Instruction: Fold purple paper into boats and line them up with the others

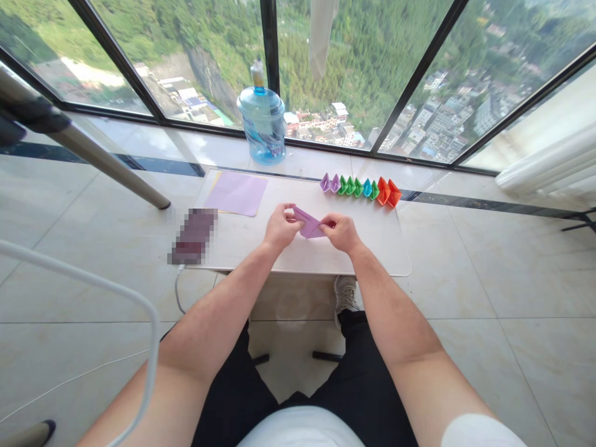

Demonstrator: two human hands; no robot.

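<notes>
A small piece of folded purple paper [308,223] is stretched between my two hands, just above the front part of the white table [251,248]. My left hand [282,225] pinches its upper left end between thumb and fingers. At the lower right end, my right hand [341,232] grips it the same way. Beyond my right hand stands a row of folded paper boats [358,187] in purple, green, blue and orange. Flat purple sheets [238,192] lie to the left of my left hand, with a yellowish edge showing beneath.
A blurred-out phone-like object [194,236] rests at the table's left edge, a cable [179,292] running down from it. Behind the table, a large blue water bottle [262,124] stands by the window. A metal pole [112,161] and a white curved tube [139,304] are on the left.
</notes>
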